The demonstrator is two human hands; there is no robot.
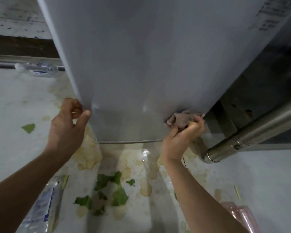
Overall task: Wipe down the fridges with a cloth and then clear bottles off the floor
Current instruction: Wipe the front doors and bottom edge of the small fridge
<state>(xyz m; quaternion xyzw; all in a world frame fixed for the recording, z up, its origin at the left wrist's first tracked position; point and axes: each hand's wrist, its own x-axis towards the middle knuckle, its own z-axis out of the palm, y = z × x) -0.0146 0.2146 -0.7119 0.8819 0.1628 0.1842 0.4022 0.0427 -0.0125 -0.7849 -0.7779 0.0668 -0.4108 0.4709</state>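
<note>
Both hands on fridge (141,64) | left hand (69,125) pinches door edge | right hand (183,135) clutches cloth (181,119) at lower corner

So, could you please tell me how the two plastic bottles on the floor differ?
The far bottle lies crosswise against the base of the wall, left of the fridge; the near bottle lies lengthwise beside the left forearm. The far one is fully in view, the near one partly cut off. Both are clear, lie on their sides and carry blue-and-white labels.
</note>
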